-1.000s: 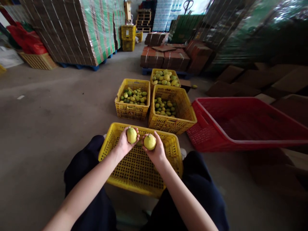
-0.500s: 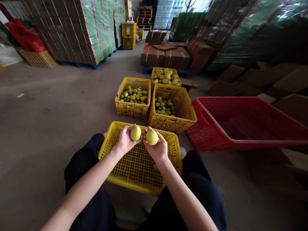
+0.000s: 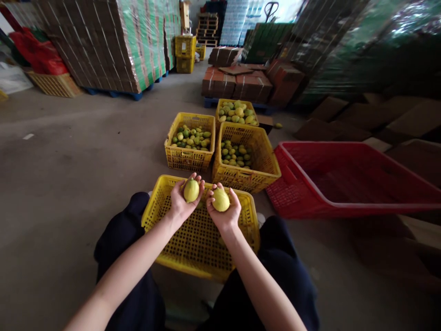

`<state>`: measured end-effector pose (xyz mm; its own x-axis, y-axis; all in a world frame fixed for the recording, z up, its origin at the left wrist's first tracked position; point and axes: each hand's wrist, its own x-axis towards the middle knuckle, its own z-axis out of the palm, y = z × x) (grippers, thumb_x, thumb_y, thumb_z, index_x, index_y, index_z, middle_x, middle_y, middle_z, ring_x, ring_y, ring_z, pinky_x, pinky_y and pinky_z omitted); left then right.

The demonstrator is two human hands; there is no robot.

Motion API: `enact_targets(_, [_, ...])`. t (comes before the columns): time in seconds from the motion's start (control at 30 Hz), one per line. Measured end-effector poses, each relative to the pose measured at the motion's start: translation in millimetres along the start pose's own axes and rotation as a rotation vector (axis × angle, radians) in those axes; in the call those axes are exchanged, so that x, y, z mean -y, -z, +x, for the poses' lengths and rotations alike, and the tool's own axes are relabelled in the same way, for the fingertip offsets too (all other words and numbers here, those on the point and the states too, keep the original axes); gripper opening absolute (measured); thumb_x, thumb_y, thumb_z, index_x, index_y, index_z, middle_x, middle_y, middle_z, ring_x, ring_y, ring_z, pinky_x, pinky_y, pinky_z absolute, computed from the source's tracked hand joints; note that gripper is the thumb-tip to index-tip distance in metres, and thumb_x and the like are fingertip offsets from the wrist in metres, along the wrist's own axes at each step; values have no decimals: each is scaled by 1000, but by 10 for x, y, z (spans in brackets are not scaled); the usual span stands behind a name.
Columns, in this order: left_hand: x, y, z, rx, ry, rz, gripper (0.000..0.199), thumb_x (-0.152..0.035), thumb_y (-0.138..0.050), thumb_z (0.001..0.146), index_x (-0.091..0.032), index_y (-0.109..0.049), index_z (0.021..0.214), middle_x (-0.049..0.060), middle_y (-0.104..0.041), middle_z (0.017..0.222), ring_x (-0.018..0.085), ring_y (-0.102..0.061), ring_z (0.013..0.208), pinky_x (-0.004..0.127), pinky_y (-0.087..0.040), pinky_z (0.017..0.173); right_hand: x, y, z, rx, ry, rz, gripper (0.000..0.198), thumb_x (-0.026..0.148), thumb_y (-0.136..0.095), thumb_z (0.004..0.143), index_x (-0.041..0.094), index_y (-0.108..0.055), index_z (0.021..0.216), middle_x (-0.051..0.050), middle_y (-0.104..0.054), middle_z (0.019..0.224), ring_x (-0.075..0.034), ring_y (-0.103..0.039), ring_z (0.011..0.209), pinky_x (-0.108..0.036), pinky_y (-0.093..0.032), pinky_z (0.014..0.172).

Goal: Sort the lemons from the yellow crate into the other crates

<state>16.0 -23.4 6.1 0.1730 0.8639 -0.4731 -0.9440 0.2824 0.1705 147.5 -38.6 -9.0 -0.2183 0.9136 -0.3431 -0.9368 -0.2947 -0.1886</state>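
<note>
- L lemon [image 3: 191, 190] sits in the palm of the L hand [image 3: 179, 203]; R lemon [image 3: 221, 199] in the palm of the R hand [image 3: 224, 217]; both yellow-green, just beside each other w/ a gap btwn, not touching.
- What could go wrong: either lemon could roll off the fingertips, as palms face up & grip looks light; a tilt of the wrist wd prob. do it; drop onto hard crate floor cd bruise the skin; hands are near enough that a small swing inward cd knock the two together.
- L hand: half open, fingers slightly spread, curled loosely round its lemon, thumb along the near side; no hard squeeze visible.
- R hand: likewise half open, cupped under & round its lemon; thumb on outer side, fingers on inner side; hands are apart.
- Below both: front crate [image 3: 193, 239], yellow, w/ holes in floor, btwn the person's knees; a greenish thing [image 3: 200, 205] shows btwn the hands, too dim to name.
- Beyond: L rear crate [image 3: 188, 161] & R rear crate [image 3: 246, 179], both w/ lots of fruit in; far crate [image 3: 218, 111] behind, piled fuller.
- Off to the right: red crate [image 3: 292, 197], larger, near R rear crate.
</note>
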Motion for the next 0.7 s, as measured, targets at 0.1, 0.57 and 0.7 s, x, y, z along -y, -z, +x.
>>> enact_targets(0.1, [44,11,1,-7,-3,-5,33,-24,-45,89,-12,-69,109,10,-74,95,21,-71,88,31,-60,75,6,-7,24,-36,14,27,21,32,-52,85,18,-63,96,-5,-70,87,-15,-64,71,-23,-56,56])
enact_targets(0.57, [66,69,22,-68,5,-31,34,-22,-48,86,-11,-70,110,11,-74,89,20,-71,79,30,-59,70,10,155,91,-25,-4,-8,17,29,-55,80,17,-61,90,-5,-69,81,-16,-63,69,-24,-56,54])
enact_targets(0.7, [72,76,21,-85,6,-17,35,-22,-47,87,-13,-69,112,9,-74,88,19,-71,78,29,-59,70,0,166,85,-55,7,-18,15,29,-56,79,17,-62,86,-5,-68,79,-16,-64,69,-25,-56,56])
